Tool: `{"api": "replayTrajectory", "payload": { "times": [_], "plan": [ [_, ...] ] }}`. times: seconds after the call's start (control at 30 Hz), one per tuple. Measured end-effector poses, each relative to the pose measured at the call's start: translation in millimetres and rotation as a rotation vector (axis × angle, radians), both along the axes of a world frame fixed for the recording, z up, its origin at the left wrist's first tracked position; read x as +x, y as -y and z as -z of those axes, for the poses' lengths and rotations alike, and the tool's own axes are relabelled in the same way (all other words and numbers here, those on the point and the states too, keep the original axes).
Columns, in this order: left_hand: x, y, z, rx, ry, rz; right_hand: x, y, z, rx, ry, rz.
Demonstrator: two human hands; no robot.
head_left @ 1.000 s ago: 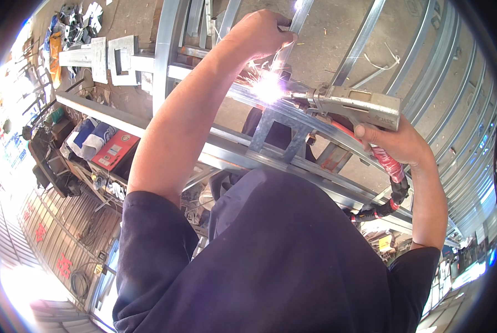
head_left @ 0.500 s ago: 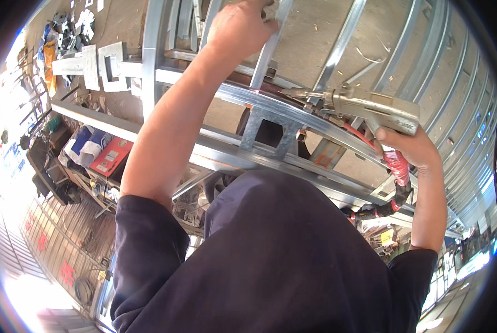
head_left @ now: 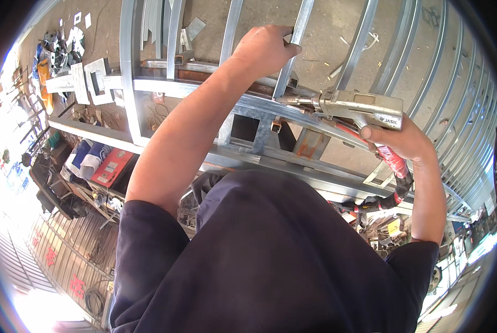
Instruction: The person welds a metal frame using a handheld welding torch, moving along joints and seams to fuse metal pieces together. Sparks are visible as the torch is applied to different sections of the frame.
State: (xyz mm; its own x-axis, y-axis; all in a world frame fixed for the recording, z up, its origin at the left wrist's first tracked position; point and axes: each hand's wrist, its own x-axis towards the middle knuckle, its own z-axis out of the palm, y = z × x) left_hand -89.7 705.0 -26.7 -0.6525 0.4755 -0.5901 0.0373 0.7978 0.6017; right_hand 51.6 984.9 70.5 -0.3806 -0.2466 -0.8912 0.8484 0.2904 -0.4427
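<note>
My left hand point(head_left: 268, 50) reaches forward, its thumb and fingers closed on a slim silvery steel bar point(head_left: 303, 19). The bar's lower end meets a long steel rail point(head_left: 309, 117) of a metal frame. In my right hand point(head_left: 406, 140) is a pistol-shaped welding gun point(head_left: 362, 105) with a pale metal body. Its thin nozzle points left, with the tip at or very near the foot of that bar; whether they touch I cannot tell. A taped red and black cable point(head_left: 394, 162) hangs from the grip.
More parallel steel bars point(head_left: 359, 47) run off to the right. A thick post point(head_left: 130, 66) crosses the frame on the left. Beyond it stands a red box point(head_left: 112, 168) with cloths beside it. Flat plates point(head_left: 97, 82) and scrap point(head_left: 62, 50) lie at far left.
The view has shifted, and the frame appears farther left. My left hand has gone from one bar to the neighbouring bar on the right. The gun's nozzle is now at this bar's foot.
</note>
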Motion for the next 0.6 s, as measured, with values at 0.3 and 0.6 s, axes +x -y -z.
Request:
{"api": "replayTrajectory", "payload": {
  "times": [0.3, 0.6],
  "plan": [
    [2.2, -2.5, 5.0, -0.025, -0.046, -0.003, -1.1, -0.7, 4.0, -0.051, -0.037, -0.021],
    [-0.7, -4.7, 6.2, -0.071, -0.022, 0.024, -0.7, -2.5, 4.7, -0.021, -0.016, -0.027]
  ]
}}
